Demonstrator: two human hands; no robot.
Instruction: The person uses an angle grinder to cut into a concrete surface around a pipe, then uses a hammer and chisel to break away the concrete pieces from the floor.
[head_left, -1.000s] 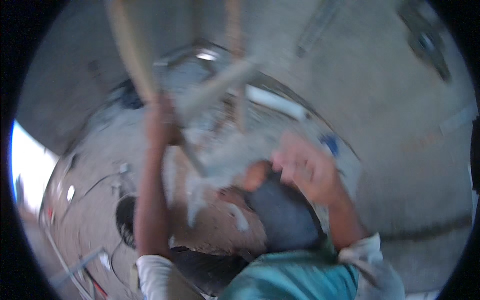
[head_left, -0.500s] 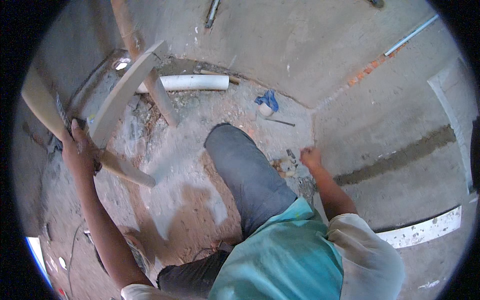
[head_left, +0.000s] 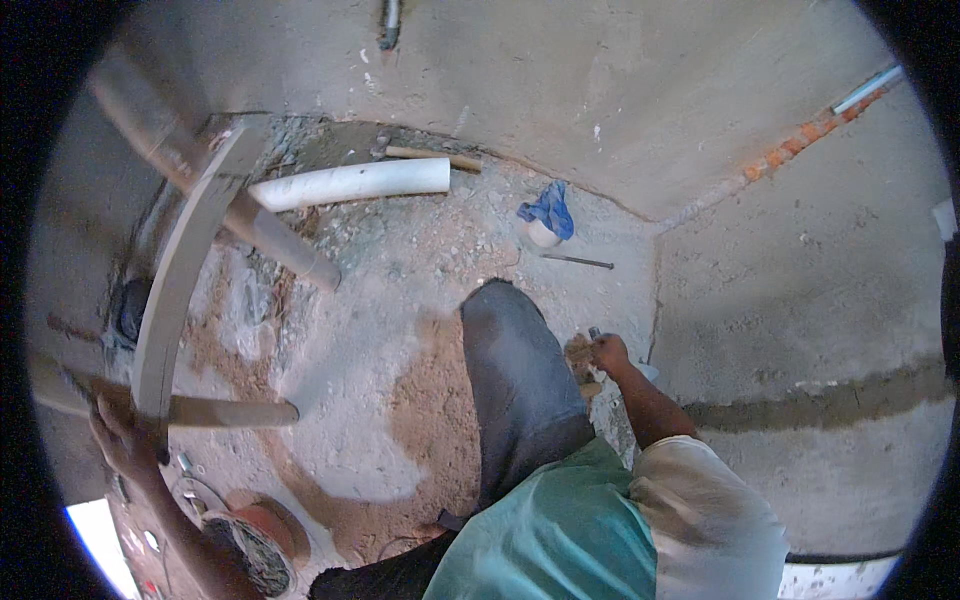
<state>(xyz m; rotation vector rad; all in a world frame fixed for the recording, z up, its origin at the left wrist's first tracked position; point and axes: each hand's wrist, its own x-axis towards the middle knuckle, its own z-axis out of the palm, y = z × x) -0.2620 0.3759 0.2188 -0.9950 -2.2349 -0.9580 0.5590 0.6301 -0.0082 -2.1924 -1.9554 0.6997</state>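
At the far left my left hand (head_left: 125, 435) is closed around a round wooden pole (head_left: 235, 412), close to the lower end of a flat wooden board (head_left: 180, 280). The board leans across this pole and a second slanting wooden pole (head_left: 285, 245). My right hand (head_left: 608, 353) is low over the floor beside my knee, closed in a fist. A short dark end of a tool (head_left: 594, 332) sticks out above its fingers; the rest is hidden. Brownish lumps or scraps (head_left: 579, 352) lie next to that fist.
A white pipe (head_left: 370, 182) and a wooden stick (head_left: 435, 158) lie by the back wall. Near the corner are a blue bag on a pale round object (head_left: 545, 218) and a metal rod (head_left: 578, 261). A bucket (head_left: 270, 535) stands at lower left. Sand and rubble cover parts of the floor.
My view has shifted. My left hand and the board's lower end appear lower in view. My right hand has come down to the floor, where the dark tool end now shows in its fist.
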